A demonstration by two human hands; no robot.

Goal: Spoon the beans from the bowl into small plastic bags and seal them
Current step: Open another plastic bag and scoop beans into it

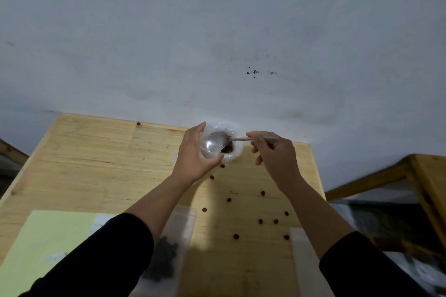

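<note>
Left hand (193, 152) cupped around clear bowl (235, 152); right hand (275, 154) pinching spoon (217, 142) over beans (227, 148) inside bowl

Pale wooden table (96, 164), set against a grey wall. At the far edge, a clear bowl (235, 152) with dark beans inside. Loose beans (260, 221) scattered over the right half of the board, one more near the far left edge. Near the front, a clear plastic bag (169, 255) holding beans, beside a light green sheet (48, 243). At front right, a white strip (304, 265).
</note>
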